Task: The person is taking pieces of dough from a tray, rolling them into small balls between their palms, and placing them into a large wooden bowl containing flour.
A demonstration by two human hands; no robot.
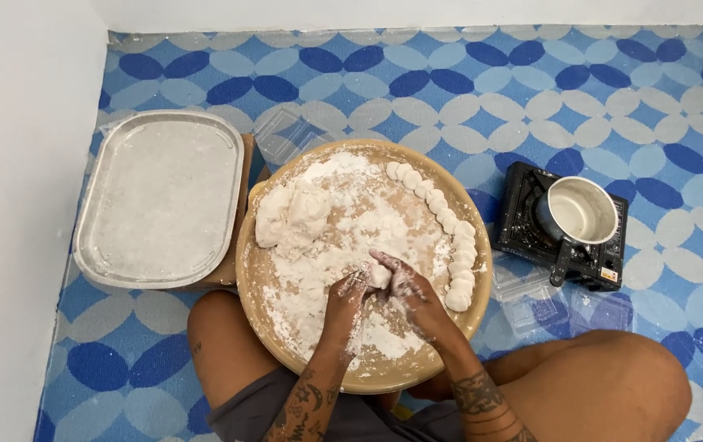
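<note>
A big round tan tray (261, 270) dusted with white flour lies on the floor in front of me. A large lump of white dough (290, 214) rests at its left. Several small dough rounds (448, 223) line its right rim in a curved row. Both hands meet over the tray's middle and share a small dough piece (379, 277). My left hand (346, 301) cups it from the left, and my right hand (409, 288) closes on it from the right. Flour coats both hands.
A floured rectangular metal tray (161, 196) sits to the left on a low brown block. A small black stove (564, 225) with a metal pot (581, 211) stands at right. Clear plastic lids (531, 303) lie nearby. My bare knees flank the tray. White wall at left.
</note>
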